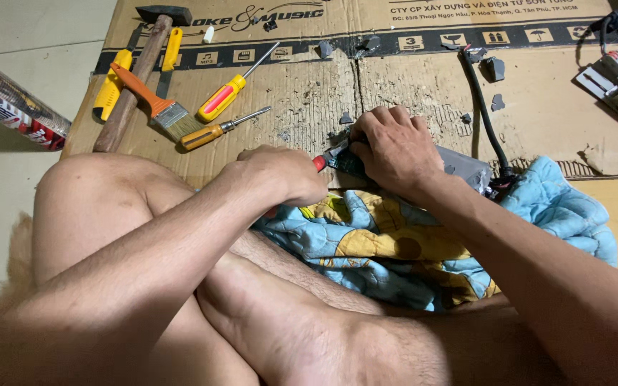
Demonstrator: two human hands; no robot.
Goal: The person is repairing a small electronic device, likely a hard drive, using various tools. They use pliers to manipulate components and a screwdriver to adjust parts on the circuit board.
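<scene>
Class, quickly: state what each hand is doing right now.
Left hand: closed on a red-handled tool.
Right hand: pressing down on the grey device.

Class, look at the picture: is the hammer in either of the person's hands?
No. The hammer lies on the cardboard beside the screwdrivers, apart from the left hand and right hand.

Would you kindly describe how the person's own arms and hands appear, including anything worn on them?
Both forearms are bare, with no sleeves in view. The left hand and right hand wear no gloves, and no rings, watch or wristband show on them.
</scene>
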